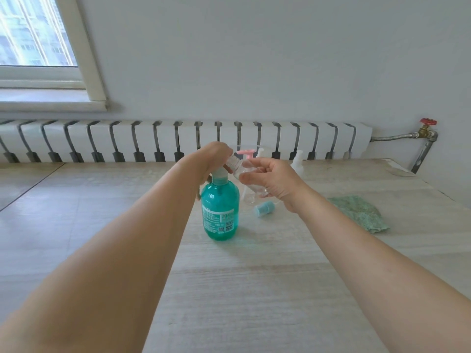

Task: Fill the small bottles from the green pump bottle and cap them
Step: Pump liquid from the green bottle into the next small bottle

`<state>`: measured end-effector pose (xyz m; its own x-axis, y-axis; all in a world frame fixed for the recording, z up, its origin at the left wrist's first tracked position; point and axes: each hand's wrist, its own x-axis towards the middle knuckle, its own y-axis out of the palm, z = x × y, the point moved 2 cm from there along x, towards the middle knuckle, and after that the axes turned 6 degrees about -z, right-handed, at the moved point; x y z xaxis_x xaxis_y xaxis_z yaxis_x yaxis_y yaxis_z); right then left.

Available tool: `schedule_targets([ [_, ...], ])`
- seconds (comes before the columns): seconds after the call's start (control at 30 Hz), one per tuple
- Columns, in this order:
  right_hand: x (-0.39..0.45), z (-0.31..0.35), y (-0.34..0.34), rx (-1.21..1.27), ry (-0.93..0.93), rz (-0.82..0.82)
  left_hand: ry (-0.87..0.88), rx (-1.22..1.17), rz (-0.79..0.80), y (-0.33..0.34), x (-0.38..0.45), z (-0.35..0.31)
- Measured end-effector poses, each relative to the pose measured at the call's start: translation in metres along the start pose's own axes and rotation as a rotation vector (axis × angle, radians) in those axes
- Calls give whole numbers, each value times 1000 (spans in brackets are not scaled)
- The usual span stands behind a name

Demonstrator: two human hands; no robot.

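The green pump bottle [220, 211] stands upright mid-table. My left hand [213, 155] lies over its pump head, fingers curled around the top. My right hand [271, 180] grips a small clear bottle [246, 174], tilted with its open threaded neck against the pump's nozzle under my left fingers. A light blue cap [265, 208] lies on its side on the table just below my right hand. Behind the hands stand a bottle with a pink pump [246, 154] and a whitish small bottle [297, 161]; another clear bottle [248, 197] is partly hidden behind my right hand.
A green cloth [359, 212] lies crumpled at the right of the light wooden table [242, 276]. A white radiator [178, 138] runs along the wall behind, with a pipe and a red valve [428, 122] at the far right. A window sits at upper left.
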<state>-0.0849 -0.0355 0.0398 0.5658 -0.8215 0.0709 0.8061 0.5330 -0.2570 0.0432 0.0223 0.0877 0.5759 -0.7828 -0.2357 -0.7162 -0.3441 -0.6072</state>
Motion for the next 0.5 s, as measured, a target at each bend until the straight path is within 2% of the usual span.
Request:
schedule_targets([
  [0.5,-1,2,-1,-27,11,-27,34,61,-29,4,2,-4],
])
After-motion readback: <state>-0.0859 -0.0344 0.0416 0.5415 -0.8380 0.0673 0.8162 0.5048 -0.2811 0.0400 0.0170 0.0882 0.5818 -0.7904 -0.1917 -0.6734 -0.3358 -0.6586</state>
